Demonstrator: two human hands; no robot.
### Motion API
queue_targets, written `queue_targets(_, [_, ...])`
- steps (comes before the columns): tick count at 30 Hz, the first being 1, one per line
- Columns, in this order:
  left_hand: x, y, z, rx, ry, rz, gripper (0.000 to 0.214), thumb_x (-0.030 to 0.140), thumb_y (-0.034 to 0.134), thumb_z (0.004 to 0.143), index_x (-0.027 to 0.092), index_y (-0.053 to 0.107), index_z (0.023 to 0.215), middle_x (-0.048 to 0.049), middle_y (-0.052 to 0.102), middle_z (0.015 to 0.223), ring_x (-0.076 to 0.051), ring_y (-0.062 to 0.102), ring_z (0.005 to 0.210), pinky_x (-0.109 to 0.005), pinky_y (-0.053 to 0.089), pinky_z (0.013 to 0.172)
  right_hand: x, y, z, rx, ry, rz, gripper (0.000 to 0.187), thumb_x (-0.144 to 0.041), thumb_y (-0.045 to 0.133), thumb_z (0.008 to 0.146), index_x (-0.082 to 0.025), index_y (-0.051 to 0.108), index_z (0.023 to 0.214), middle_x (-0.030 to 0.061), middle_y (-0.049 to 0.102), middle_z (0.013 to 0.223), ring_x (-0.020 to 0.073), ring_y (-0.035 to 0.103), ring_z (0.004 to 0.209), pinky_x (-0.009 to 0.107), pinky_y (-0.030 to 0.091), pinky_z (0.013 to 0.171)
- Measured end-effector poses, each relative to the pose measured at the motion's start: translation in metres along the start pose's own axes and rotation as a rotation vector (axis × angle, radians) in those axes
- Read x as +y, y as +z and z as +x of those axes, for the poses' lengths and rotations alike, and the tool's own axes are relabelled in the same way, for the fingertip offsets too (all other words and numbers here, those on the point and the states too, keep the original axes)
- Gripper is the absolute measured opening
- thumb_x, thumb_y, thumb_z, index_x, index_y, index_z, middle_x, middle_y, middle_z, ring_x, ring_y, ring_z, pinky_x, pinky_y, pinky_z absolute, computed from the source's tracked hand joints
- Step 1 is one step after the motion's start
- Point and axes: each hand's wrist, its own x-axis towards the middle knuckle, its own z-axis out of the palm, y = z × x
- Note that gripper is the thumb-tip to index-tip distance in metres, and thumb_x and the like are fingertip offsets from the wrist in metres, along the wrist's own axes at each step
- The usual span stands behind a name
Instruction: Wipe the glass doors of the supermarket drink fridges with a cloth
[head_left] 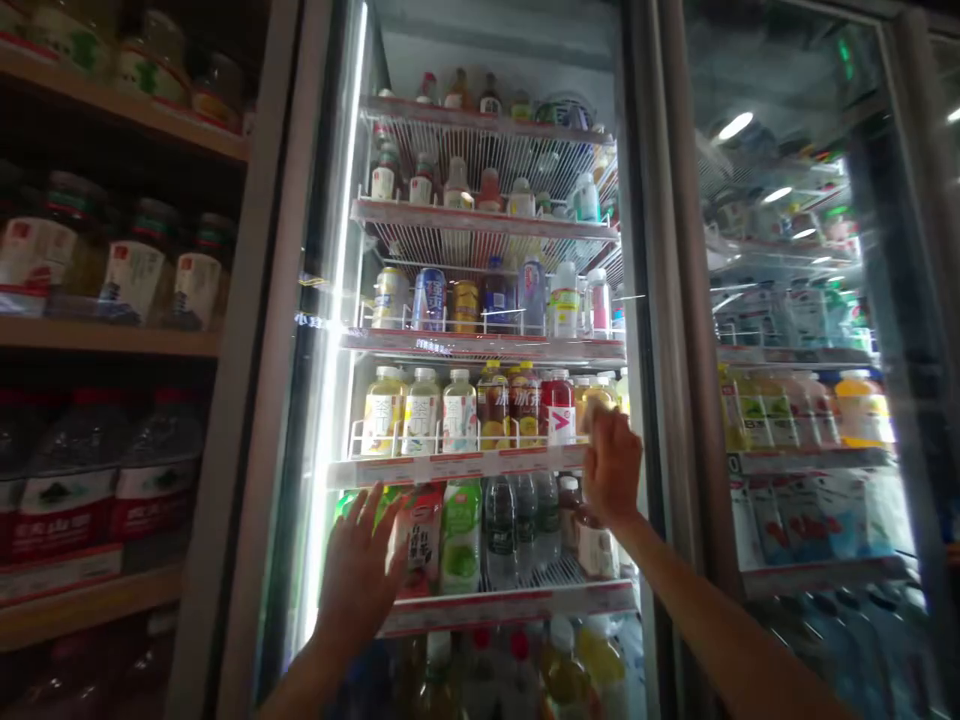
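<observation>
My left hand [362, 565] is raised in front of the lower shelves of a lit drinks fridge, fingers spread and holding nothing visible. Close to it stand a pink-red carton [421, 540] and a green carton [460, 535]. My right hand [615, 465] is at the right end of the middle shelf, its fingers curled together. A pale blur shows at those fingertips, too smeared to name. Just left of that hand is a red bottle with a white label [559, 408]. Beside it are brown tea bottles with yellow caps [493, 405].
Faint reflections cross the front of the fridge. Higher up, a shelf holds cans [429, 300] and bottles. Metal frames [679, 330] border the fridge. Another glass-fronted fridge [795, 460] stands at right; wooden shelves [105, 335] with bottles are at left.
</observation>
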Motion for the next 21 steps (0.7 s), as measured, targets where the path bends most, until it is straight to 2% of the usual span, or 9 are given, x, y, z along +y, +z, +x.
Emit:
queue_targets(2, [0.0,0.0,-0.002,-0.025,-0.009,0.006,0.052,0.027,0.045,0.083,0.023,0.037,0.134,-0.0114,0.026,0.147,-0.032,0.021,0.136,-0.052,0.028,0.104,-0.006,0.0,0.01,0.046,0.096,-0.01,0.065,-0.02,0.035,0.087,-0.017,0.009,0.146,0.0137,0.018,0.15,0.0328,0.018,0.136,0.055,0.025,0.103])
queue_targets(7, [0.001,0.0,-0.003,-0.033,-0.014,0.01,0.055,0.026,0.045,0.083,0.025,0.033,0.136,-0.0099,0.023,0.149,-0.03,0.019,0.137,-0.05,0.03,0.105,-0.037,0.001,-0.009,-0.295,-0.566,0.124,0.065,-0.015,0.038,0.083,-0.027,0.018,0.144,0.0023,0.031,0.146,0.0222,0.022,0.136,0.045,0.016,0.11])
queue_targets(9, [-0.001,0.0,-0.004,-0.054,0.004,0.012,0.057,0.027,0.046,0.083,0.026,0.032,0.137,-0.0093,0.024,0.148,-0.029,0.02,0.137,-0.048,0.03,0.105,-0.029,0.003,-0.004,-0.229,-0.455,0.098,0.065,-0.015,0.038,0.085,-0.027,0.016,0.145,0.0036,0.031,0.146,0.0231,0.022,0.136,0.047,0.017,0.11])
queue_targets(12, [-0.001,0.001,-0.005,-0.059,-0.016,0.004,0.056,0.028,0.046,0.083,0.026,0.033,0.137,-0.0097,0.024,0.149,-0.03,0.019,0.137,-0.052,0.029,0.105,-0.014,0.007,0.016,0.027,-0.016,0.026,0.063,-0.018,0.034,0.088,-0.021,0.011,0.146,0.01,0.02,0.15,0.0286,0.019,0.137,0.051,0.023,0.105])
queue_targets(13, [0.0,0.002,-0.005,-0.055,-0.027,0.003,0.055,0.028,0.045,0.083,0.025,0.033,0.137,-0.01,0.023,0.149,-0.031,0.018,0.137,-0.053,0.028,0.105,-0.015,0.007,0.02,0.065,0.045,0.018,0.063,-0.018,0.034,0.088,-0.02,0.01,0.146,0.0109,0.017,0.151,0.0295,0.018,0.137,0.052,0.024,0.104])
queue_targets(14, [0.001,0.002,-0.005,-0.046,-0.035,0.003,0.055,0.028,0.044,0.084,0.025,0.033,0.137,-0.0104,0.022,0.149,-0.031,0.018,0.137,-0.054,0.028,0.105,-0.018,0.008,0.02,0.049,0.01,0.028,0.063,-0.017,0.034,0.087,-0.02,0.01,0.146,0.0104,0.015,0.151,0.0294,0.017,0.138,0.052,0.024,0.105])
queue_targets(18, [0.004,0.003,-0.005,-0.006,-0.025,-0.005,0.052,0.027,0.043,0.084,0.025,0.035,0.136,-0.0099,0.023,0.149,-0.03,0.019,0.137,-0.052,0.027,0.106,-0.035,0.005,0.007,-0.261,-0.564,0.139,0.067,-0.012,0.038,0.083,-0.029,0.016,0.144,0.0009,0.026,0.149,0.0218,0.019,0.138,0.046,0.018,0.111])
queue_targets(19, [0.005,0.003,-0.004,-0.005,-0.022,-0.008,0.052,0.027,0.043,0.084,0.025,0.035,0.136,-0.0097,0.024,0.148,-0.03,0.019,0.137,-0.052,0.027,0.106,-0.033,0.005,0.007,-0.281,-0.578,0.144,0.067,-0.012,0.038,0.083,-0.029,0.017,0.144,0.0002,0.028,0.148,0.0211,0.019,0.137,0.046,0.017,0.111])
queue_targets(21, [0.006,0.002,-0.004,-0.015,-0.023,-0.005,0.053,0.027,0.041,0.085,0.025,0.034,0.137,-0.0104,0.024,0.148,-0.03,0.019,0.137,-0.053,0.027,0.106,-0.025,0.005,0.017,-0.176,-0.346,0.11,0.065,-0.012,0.036,0.084,-0.026,0.017,0.144,0.0037,0.027,0.148,0.023,0.019,0.137,0.049,0.019,0.109])
